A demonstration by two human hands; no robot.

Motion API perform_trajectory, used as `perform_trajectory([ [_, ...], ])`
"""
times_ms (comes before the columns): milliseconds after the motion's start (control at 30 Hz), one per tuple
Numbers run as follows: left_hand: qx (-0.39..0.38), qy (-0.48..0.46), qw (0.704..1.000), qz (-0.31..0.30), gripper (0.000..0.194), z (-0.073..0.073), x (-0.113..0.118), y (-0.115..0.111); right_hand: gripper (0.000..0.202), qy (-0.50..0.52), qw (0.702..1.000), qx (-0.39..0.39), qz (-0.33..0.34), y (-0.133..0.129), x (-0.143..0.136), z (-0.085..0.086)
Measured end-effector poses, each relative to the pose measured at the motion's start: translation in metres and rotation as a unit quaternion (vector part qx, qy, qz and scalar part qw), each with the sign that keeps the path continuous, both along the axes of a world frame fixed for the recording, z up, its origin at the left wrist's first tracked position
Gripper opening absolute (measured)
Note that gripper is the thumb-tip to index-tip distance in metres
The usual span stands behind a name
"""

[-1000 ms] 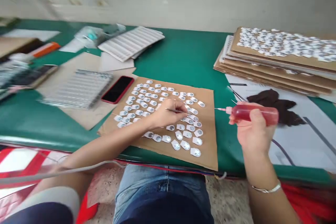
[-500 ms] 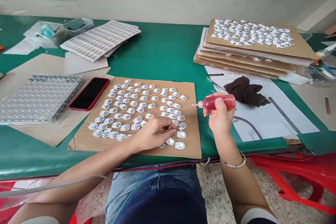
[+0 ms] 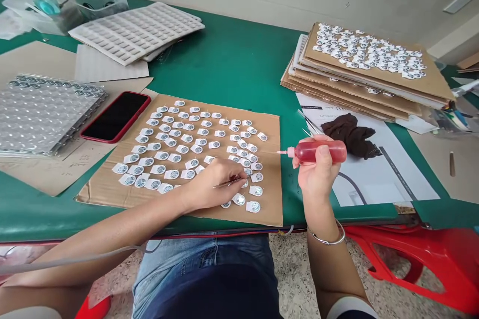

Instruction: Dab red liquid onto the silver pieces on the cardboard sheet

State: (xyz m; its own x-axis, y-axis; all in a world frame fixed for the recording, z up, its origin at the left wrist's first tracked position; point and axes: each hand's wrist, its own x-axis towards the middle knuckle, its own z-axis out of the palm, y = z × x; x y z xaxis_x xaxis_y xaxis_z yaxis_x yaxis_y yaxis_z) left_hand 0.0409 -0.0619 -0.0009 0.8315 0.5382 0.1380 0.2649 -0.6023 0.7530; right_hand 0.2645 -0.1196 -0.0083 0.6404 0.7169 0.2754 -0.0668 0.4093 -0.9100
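Note:
My left hand (image 3: 219, 182) is closed on a pair of thin metal tweezers (image 3: 229, 183), low over a brown cardboard sheet (image 3: 269, 132). The tweezers' tip is close to the small round printed pieces with white tabs (image 3: 256, 191) at the sheet's right side; whether it touches one I cannot tell. Many more such pieces lie in loose rows across the cardboard. In my right hand (image 3: 316, 169) is a squeeze bottle of red liquid (image 3: 321, 151), tilted nearly level. Its thin needle nozzle points left, above the sheet's right edge.
Left of the sheet are a phone in a red case (image 3: 117, 117) and a clear plastic tray (image 3: 45, 119). White foam trays (image 3: 138, 30) lie behind. At the right stand stacked cardboard sheets (image 3: 374, 84), a dark brown cloth (image 3: 348, 134), more tweezers (image 3: 309, 122) and a printed paper (image 3: 359, 184).
The camera view has turned slightly, shifting the scene. The tweezers stay in my left hand among the right-hand pieces, and the bottle stays in my right hand, nearly level.

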Motion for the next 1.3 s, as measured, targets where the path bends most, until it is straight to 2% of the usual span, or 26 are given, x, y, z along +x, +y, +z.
perform_trajectory([
  [133, 0.007, -0.037, 0.999, 0.0, 0.014, 0.002, 0.003, -0.004, 0.029, -0.005, 1.0, 0.0, 0.01, 0.0, -0.002, -0.001],
  [233, 0.018, -0.051, 0.998, -0.032, 0.016, 0.003, 0.007, -0.008, 0.027, -0.005, 1.0, -0.003, 0.022, 0.001, -0.005, -0.001],
  [333, 0.039, -0.045, 0.997, -0.056, 0.018, 0.003, 0.01, -0.012, 0.027, -0.019, 1.0, -0.002, 0.02, 0.001, -0.007, -0.001],
  [767, 0.077, -0.027, 0.994, -0.075, 0.017, 0.001, 0.01, -0.012, 0.027, -0.037, 0.999, -0.017, 0.014, 0.001, -0.009, -0.002],
  [900, 0.149, 0.001, 0.984, -0.101, 0.017, 0.001, 0.013, -0.015, 0.028, -0.064, 0.996, -0.048, 0.03, 0.001, -0.01, -0.005],
  [1033, 0.268, 0.041, 0.954, -0.129, 0.013, -0.004, 0.016, -0.023, 0.029, -0.133, 0.986, -0.083, 0.047, 0.001, -0.015, -0.006],
  [1200, 0.401, 0.031, 0.906, -0.131, 0.014, -0.009, 0.017, -0.034, 0.023, -0.263, 0.954, -0.124, 0.072, -0.001, -0.022, -0.002],
  [1300, 0.425, 0.016, 0.897, -0.12, 0.017, -0.011, 0.017, -0.036, 0.021, -0.293, 0.939, -0.15, 0.097, -0.002, -0.023, 0.001],
])
